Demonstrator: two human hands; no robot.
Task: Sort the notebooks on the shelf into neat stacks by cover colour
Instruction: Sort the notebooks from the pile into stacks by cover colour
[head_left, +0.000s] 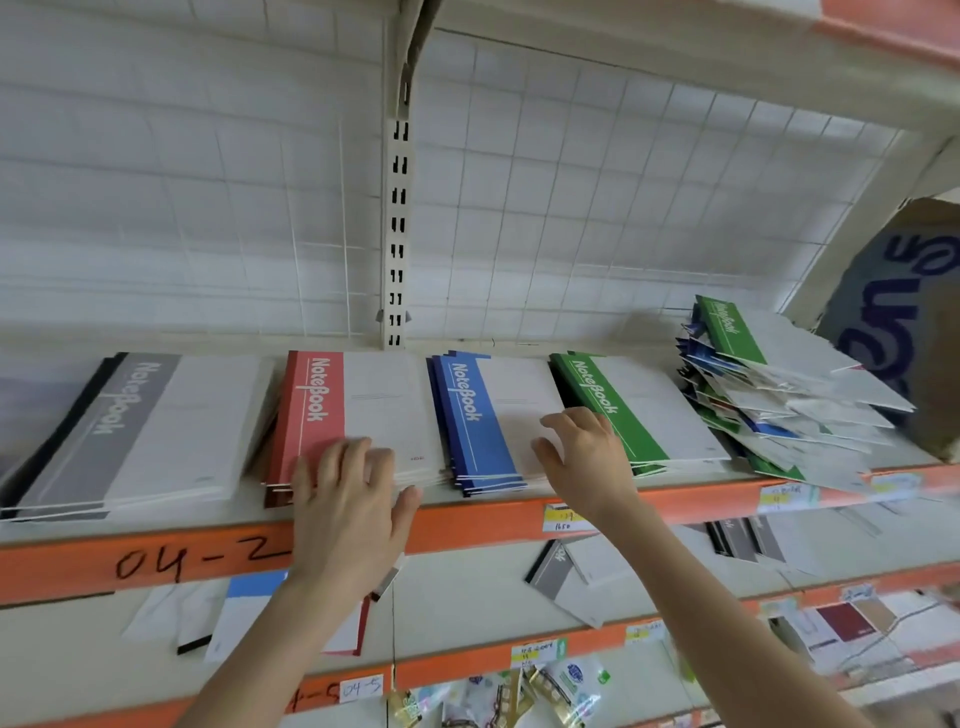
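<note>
Red notebooks (317, 405) lie partly hidden under the left hand (348, 506), fingers apparently flat.

Grey stack (130, 426) cropped at left edge; messy pile (779, 395) blurred; price labels (563, 519) unreadable.

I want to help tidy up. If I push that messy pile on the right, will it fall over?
Probably it slides apart: the pile leans, its notebooks fanned out crookedly. Some poke past the shelf edge, so they may drop. Each looks thin, so likely bendy and light.
</note>
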